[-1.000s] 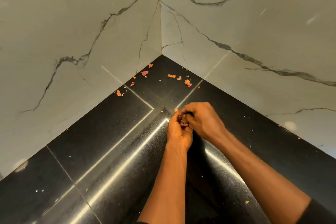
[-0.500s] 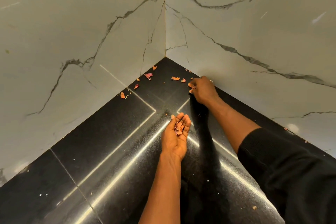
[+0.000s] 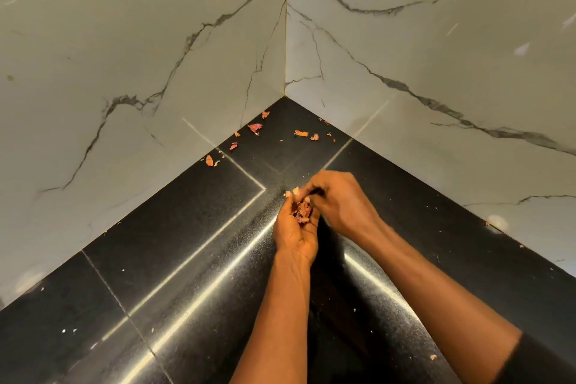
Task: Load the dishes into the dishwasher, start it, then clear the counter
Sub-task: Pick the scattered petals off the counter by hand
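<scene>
Cups the left grip (image 3: 297, 227) palm up just above the black table (image 3: 174, 252), fingers curled loosely round a small heap of scraps (image 3: 303, 211), pinkish-orange and papery. Holds the right grip (image 3: 339, 203) just beside it on the right, knuckles up, fingers bunched and curled down onto the far edge of that heap, touching the left fingertips (image 3: 288, 196). Cannot tell whether pinching a piece there or merely pressed together over the palm, with the fingertips hidden under the knuckles.

Beyond both grips, toward the corner of the two marble-veined walls (image 3: 124, 56), loose scraps (image 3: 255, 128) scattered flat on the table. Ahead and to the left of the left grip, four or five pieces strung along the foot of the left wall, the nearest well apart from the fingers. Straight ahead of the right grip, a few smaller ones close to the right wall. Nearer than the grips, to the right of the right forearm and just beside the black sleeve (image 3: 545, 362), one single crumb (image 3: 433, 357). Near and to the left of the left forearm, only tiny pale specks on the glossy stone.
</scene>
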